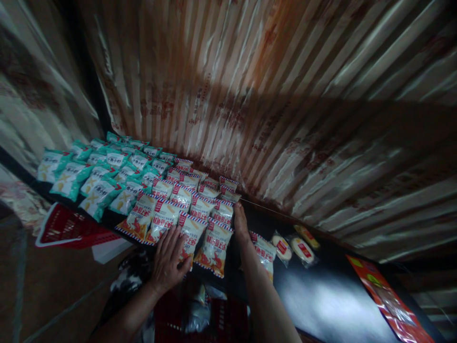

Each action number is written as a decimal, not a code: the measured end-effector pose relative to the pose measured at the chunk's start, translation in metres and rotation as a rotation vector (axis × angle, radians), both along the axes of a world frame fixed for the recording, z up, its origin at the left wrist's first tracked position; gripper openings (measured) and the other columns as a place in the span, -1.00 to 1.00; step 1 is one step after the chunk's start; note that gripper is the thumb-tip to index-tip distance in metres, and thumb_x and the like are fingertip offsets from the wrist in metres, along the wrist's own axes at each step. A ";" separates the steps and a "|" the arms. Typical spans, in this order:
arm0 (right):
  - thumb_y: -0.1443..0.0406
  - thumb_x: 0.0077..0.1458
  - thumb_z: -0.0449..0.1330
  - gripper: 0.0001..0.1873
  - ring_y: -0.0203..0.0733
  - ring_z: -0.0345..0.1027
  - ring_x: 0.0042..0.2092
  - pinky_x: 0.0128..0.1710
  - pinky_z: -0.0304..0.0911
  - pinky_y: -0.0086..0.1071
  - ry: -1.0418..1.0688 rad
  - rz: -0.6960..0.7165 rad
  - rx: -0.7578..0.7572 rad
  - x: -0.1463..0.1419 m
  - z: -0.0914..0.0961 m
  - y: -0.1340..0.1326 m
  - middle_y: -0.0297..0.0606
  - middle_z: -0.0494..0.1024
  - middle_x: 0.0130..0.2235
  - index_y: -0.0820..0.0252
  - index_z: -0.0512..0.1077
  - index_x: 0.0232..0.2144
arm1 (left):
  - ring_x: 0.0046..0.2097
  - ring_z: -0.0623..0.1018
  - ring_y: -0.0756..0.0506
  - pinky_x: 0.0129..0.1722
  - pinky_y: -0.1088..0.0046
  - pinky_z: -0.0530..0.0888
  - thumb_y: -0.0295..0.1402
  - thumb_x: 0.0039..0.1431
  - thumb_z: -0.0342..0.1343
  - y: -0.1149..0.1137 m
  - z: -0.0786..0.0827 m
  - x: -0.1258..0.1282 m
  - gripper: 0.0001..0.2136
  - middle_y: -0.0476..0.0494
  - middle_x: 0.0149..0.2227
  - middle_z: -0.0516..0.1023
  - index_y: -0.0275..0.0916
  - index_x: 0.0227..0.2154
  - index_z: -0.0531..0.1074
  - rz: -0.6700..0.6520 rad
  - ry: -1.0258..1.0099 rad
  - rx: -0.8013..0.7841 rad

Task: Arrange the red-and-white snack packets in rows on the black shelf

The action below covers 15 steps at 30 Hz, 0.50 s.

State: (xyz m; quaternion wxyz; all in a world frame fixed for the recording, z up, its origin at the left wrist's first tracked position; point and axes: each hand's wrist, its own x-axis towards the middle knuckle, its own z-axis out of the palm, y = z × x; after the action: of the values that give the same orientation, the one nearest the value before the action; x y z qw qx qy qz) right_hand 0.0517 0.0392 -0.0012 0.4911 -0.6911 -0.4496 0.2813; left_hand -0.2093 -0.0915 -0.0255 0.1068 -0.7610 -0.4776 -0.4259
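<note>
Several white-and-orange snack bags (214, 245) with red lettering and striped edges lie in rows on a dark shelf (321, 295). My left hand (170, 259) rests on the lower part of the front-row bags, its fingers stretched out and a little apart. Along the right side of these rows, my right hand (241, 221) stands on edge with its fingers stretched out, touching or very near the rear bags. Its fingertips are partly hidden. Another bag of the same kind (263, 251) lies right of my right forearm, which covers part of it.
Teal snack bags (102, 195) fill the shelf's left end. Further right lie round packaged cakes (303, 250), a yellow packet (307, 237) and a long orange-red package (387, 297). A red basket (71, 228) stands below the shelf's left front edge. A pleated wrapped wall (228, 95) rises behind.
</note>
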 end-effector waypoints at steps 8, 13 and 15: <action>-0.18 0.05 -0.07 -0.23 -0.04 0.27 0.12 0.12 0.08 -0.26 0.070 -0.059 0.016 0.002 0.004 0.004 -0.16 0.47 0.06 0.22 0.37 0.07 | 0.26 0.21 -0.31 0.17 0.04 0.24 -0.30 0.15 0.08 -0.001 -0.002 -0.001 -0.46 -0.42 0.15 0.33 -0.34 0.19 0.16 0.001 0.011 -0.003; -0.20 0.04 -0.08 -0.21 -0.04 0.25 0.14 0.13 0.08 -0.26 0.062 -0.022 -0.015 -0.001 0.007 0.009 -0.14 0.45 0.08 0.25 0.37 0.06 | 0.27 0.21 -0.30 0.17 0.04 0.23 -0.29 0.16 0.08 0.001 -0.002 0.000 -0.44 -0.41 0.16 0.33 -0.32 0.20 0.14 0.014 0.012 -0.008; -0.21 0.02 -0.06 -0.19 -0.03 0.25 0.15 0.13 0.08 -0.26 0.056 -0.017 -0.025 -0.003 0.008 0.009 -0.12 0.45 0.09 0.25 0.37 0.07 | 0.26 0.21 -0.30 0.17 0.05 0.23 -0.29 0.15 0.09 0.001 -0.003 0.001 -0.43 -0.42 0.16 0.32 -0.33 0.21 0.13 0.016 0.016 -0.007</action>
State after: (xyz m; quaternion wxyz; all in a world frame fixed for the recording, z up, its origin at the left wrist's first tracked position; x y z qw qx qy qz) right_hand 0.0492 0.0487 0.0068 0.4969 -0.6929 -0.4264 0.3021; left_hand -0.2086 -0.0901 -0.0283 0.1114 -0.7608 -0.4844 -0.4172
